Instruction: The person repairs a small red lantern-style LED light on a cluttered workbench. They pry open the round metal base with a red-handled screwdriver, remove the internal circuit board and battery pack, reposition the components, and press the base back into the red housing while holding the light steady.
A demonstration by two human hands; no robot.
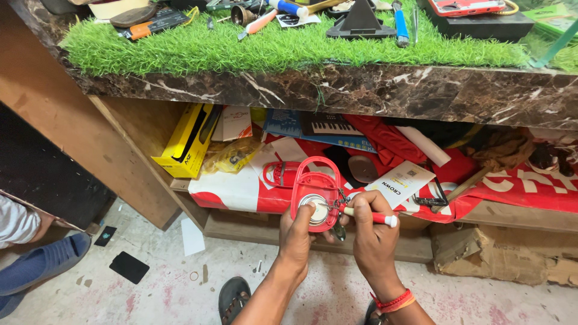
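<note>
From the head camera we see our left hand [296, 232] closed around the red plastic handled case [315, 191], thumb pressed by its round silver disc [313, 209], holding it up in front of the cluttered lower shelf [512, 215] under the marble-edged counter [373, 90]. Our right hand [370, 232] is curled tight on the small red-and-white-handled screwdriver [368, 215], its tip on the case beside the disc. We judge we are working a screw there, and the next move calls for keeping the tip seated while we turn and the case braced.
</note>
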